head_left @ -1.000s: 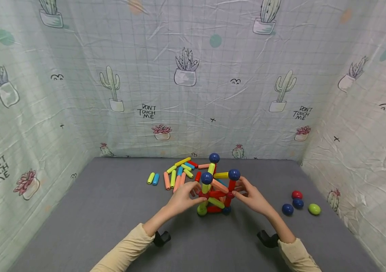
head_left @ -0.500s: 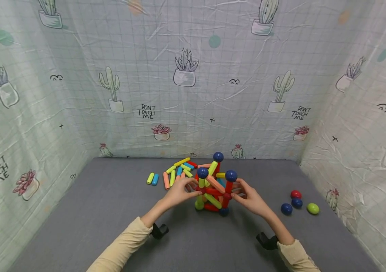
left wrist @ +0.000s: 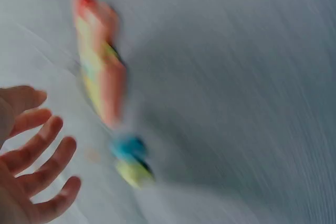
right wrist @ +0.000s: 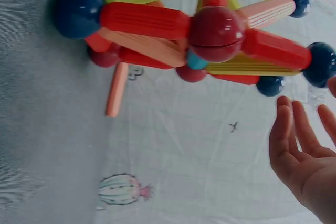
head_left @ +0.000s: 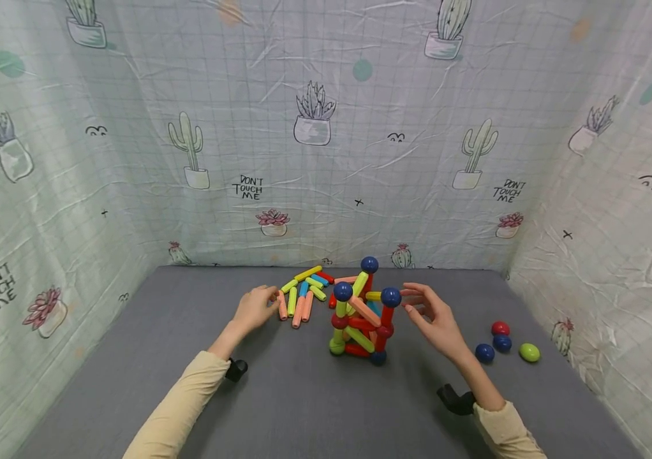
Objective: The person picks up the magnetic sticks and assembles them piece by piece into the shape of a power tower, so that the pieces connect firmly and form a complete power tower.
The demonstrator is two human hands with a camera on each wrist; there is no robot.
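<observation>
Plain grey table (head_left: 326, 411). Structure (head_left: 364, 324) of coloured rods and balls stands upright near middle. Loose rods (head_left: 298, 312), several colours, scattered behind and left of it. Toward right side, red ball (head_left: 500, 327), two blue balls (head_left: 484, 353) and green ball (head_left: 529, 352) rest close together.

Behind each bare hand (head_left: 256, 306) is 1 wrinkled cream sleeve (head_left: 173, 408); at its hand-side edge, 1 black wrist mount (head_left: 237, 370) juts out on the thumb side.

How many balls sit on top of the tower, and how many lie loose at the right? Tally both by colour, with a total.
Top blue balls: 3
Loose blue balls: 2
Loose red ball: 1
Loose green ball: 1
Total: 7
</observation>
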